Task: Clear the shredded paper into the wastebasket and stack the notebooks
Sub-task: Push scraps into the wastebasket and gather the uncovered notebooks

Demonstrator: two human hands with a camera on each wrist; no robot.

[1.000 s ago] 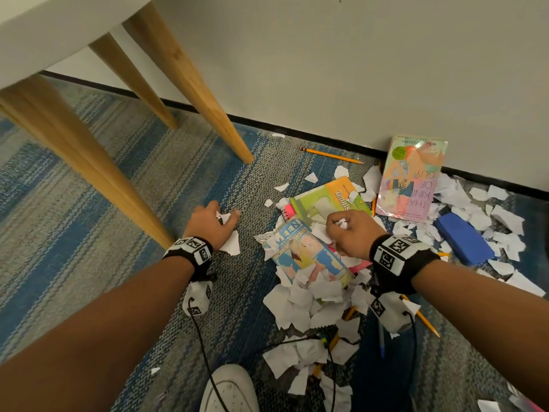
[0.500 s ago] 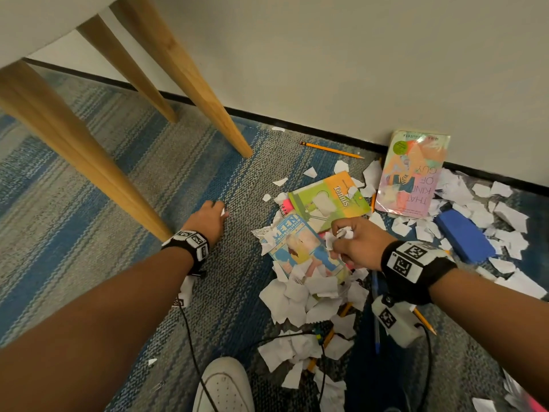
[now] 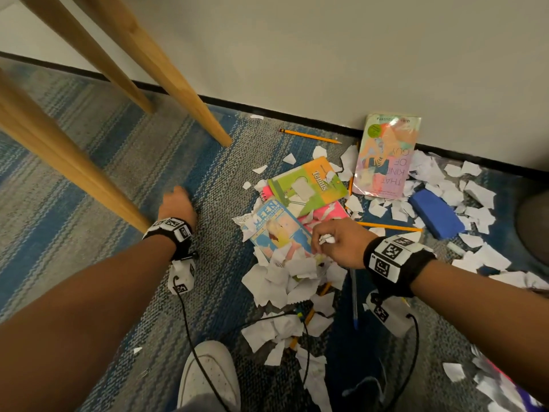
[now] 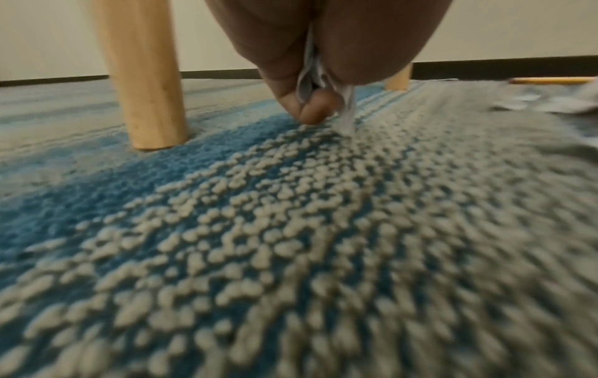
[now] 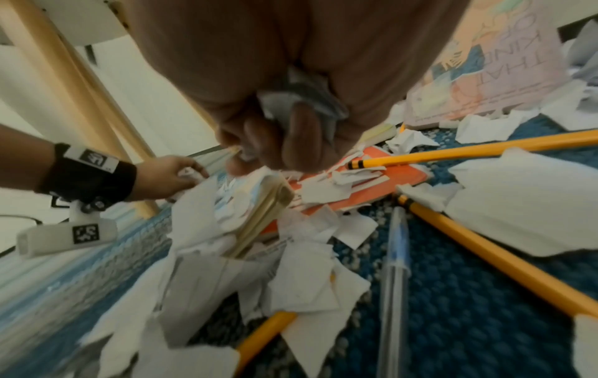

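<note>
White torn paper scraps litter the striped carpet around a pile of notebooks: a blue one, a green and orange one and a pink one beneath them. A pastel book leans at the wall. My left hand is on the carpet by a table leg and grips paper scraps in curled fingers. My right hand hovers over the blue notebook's corner, clutching crumpled scraps. No wastebasket is identifiable in view.
Wooden table legs stand at the left. Yellow pencils, a blue pen and a blue eraser block lie among the scraps. My white shoe and trailing wrist cables are at the bottom. A dark round object sits at the right edge.
My left hand closed over the scraps by the table leg; the large white piece beside it is gone from the carpet. My right hand shifted nearer, still holding its crumpled paper.
</note>
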